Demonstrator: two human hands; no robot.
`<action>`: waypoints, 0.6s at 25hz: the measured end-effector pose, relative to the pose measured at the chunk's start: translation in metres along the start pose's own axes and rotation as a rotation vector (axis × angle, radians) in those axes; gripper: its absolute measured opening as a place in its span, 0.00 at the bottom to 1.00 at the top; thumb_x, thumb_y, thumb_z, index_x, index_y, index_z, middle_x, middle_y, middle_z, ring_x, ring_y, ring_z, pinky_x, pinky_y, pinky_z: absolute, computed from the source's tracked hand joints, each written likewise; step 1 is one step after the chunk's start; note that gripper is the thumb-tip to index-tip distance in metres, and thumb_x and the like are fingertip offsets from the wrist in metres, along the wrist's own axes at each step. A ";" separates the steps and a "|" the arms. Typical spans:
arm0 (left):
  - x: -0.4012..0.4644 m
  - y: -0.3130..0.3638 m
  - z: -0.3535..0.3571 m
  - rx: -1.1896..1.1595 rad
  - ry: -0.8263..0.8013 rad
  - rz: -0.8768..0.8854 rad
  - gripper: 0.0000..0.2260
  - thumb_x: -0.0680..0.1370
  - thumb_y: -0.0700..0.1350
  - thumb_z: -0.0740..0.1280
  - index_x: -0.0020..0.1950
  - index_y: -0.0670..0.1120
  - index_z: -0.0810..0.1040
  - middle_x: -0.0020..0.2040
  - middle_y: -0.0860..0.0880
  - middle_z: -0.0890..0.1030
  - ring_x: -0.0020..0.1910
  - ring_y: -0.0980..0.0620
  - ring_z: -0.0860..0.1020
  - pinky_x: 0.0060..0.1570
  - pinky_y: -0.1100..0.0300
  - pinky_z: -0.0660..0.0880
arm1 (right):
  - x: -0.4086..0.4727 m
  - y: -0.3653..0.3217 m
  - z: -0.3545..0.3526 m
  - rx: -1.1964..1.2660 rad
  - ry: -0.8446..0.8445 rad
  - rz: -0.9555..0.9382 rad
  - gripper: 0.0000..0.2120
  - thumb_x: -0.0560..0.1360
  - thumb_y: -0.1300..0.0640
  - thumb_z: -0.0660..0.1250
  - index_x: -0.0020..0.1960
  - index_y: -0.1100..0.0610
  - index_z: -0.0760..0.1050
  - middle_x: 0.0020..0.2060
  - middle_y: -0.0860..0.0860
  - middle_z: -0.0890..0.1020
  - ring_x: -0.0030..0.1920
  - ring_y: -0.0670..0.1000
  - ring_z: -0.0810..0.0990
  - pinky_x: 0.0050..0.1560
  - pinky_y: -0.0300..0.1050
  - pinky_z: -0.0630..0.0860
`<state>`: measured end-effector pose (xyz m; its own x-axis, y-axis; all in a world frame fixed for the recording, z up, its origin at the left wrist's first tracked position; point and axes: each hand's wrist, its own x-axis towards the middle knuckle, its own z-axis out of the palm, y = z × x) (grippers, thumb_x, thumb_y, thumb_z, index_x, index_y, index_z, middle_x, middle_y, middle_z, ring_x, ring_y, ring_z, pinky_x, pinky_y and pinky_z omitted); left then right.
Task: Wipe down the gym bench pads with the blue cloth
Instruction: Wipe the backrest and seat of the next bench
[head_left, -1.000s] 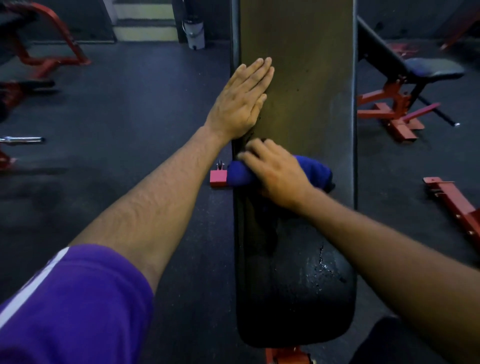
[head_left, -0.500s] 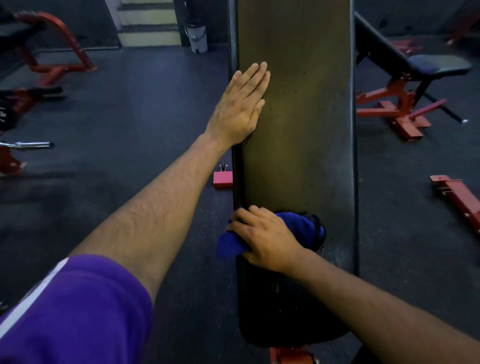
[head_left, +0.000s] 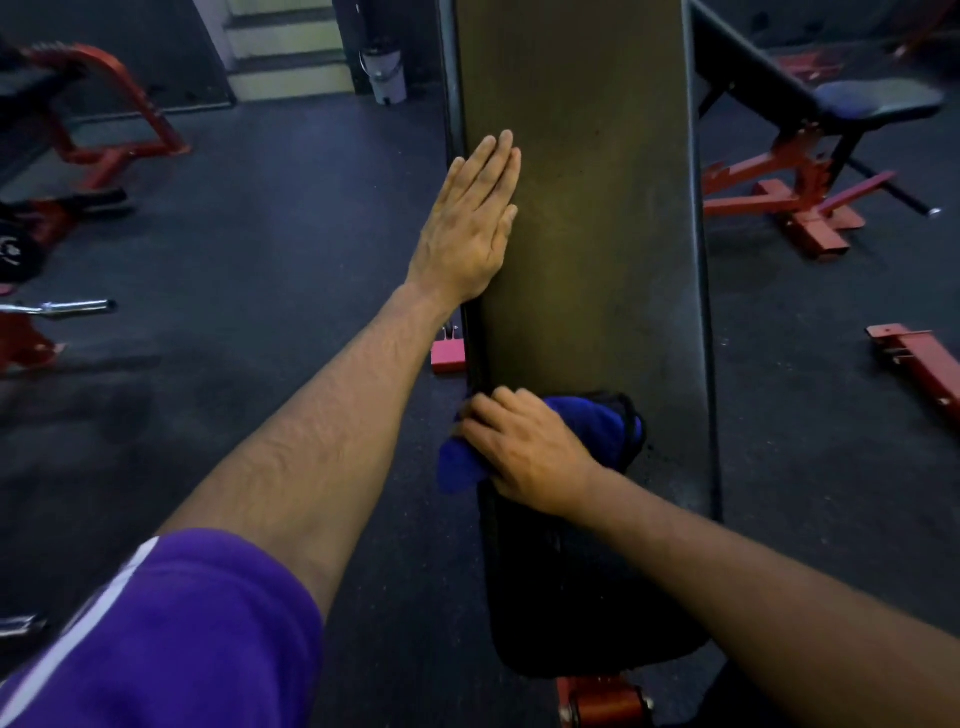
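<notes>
1. Head view, as I see it from my station: a long dark bench (head_left: 587, 218) runs from 6 o'clock up to 12 o'clock through the middle of the frame, with its back pad (head_left: 597, 260) above and its seat pad (head_left: 582, 597) below.
2. Left hand (head_left: 470, 223): flat and open, fingers straight and together, pointing toward 12 o'clock. It rests on the left edge of the back pad and holds nothing.
3. Right hand (head_left: 524, 452): fingers curled down over the blue cloth (head_left: 597, 431), pressing it at the junction of the two pads, toward the bench's left edge.
4. Blue cloth: bunched under the right hand. One end hangs off the bench edge at the hand's 8 o'clock; the larger part shows at its 2 o'clock, lying on the pad.
5. Purple sleeve (head_left: 171, 639) with a white stripe: at 7 o'clock, on the left arm.
6. Red frame foot (head_left: 448, 354): on the floor just beside the bench's left edge, between the two hands.
7. Second bench (head_left: 878, 104) on a red frame: at 2 o'clock, well apart.
8. Red rack (head_left: 104, 130): at 10 o'clock.
9. Chrome bar end (head_left: 78, 307): at 9 o'clock.
10. Steps (head_left: 285, 52) and a small grey bin (head_left: 383, 78): near 12 o'clock.
</notes>
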<state>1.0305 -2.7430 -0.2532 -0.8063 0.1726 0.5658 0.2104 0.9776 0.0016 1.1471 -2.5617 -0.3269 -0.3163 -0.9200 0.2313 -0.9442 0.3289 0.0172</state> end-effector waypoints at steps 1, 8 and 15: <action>-0.001 -0.001 -0.003 0.019 -0.013 -0.008 0.25 0.86 0.48 0.49 0.83 0.41 0.55 0.84 0.43 0.55 0.83 0.46 0.51 0.80 0.54 0.41 | -0.003 -0.002 0.000 0.056 -0.034 0.012 0.22 0.66 0.54 0.70 0.60 0.55 0.77 0.55 0.53 0.77 0.50 0.55 0.73 0.47 0.50 0.72; 0.004 0.093 -0.010 -0.007 0.111 0.105 0.29 0.83 0.40 0.58 0.83 0.38 0.55 0.83 0.39 0.55 0.83 0.42 0.53 0.81 0.49 0.45 | -0.059 0.043 -0.058 0.666 0.419 0.392 0.22 0.67 0.69 0.67 0.59 0.57 0.77 0.54 0.51 0.79 0.56 0.50 0.78 0.61 0.45 0.73; 0.098 0.129 0.030 0.152 -0.061 -0.032 0.27 0.86 0.51 0.49 0.83 0.42 0.53 0.84 0.42 0.53 0.83 0.46 0.50 0.81 0.48 0.45 | -0.125 0.199 -0.113 0.829 1.021 1.046 0.03 0.80 0.53 0.65 0.53 0.49 0.73 0.42 0.41 0.79 0.42 0.33 0.76 0.42 0.27 0.68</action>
<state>0.9618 -2.5967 -0.2220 -0.8444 0.1436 0.5161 0.1018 0.9889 -0.1085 1.0096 -2.3571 -0.2423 -0.9249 0.2211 0.3095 -0.2765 0.1681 -0.9462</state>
